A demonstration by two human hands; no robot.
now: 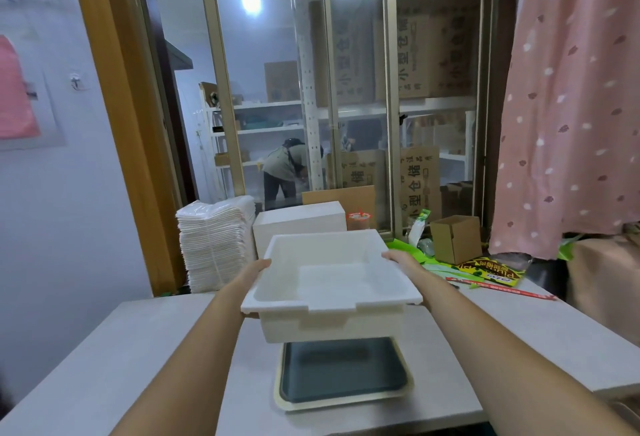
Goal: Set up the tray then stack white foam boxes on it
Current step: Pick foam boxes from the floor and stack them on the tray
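With the tray (343,371) already flat on the table, both hands, left hand (258,267) and right hand (398,259), clasp the first foam box (329,283) above it; stacking remains.

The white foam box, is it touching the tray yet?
Apart. In the head view the white foam box is held up by both hands, and dark tray surface shows below its bottom edge.
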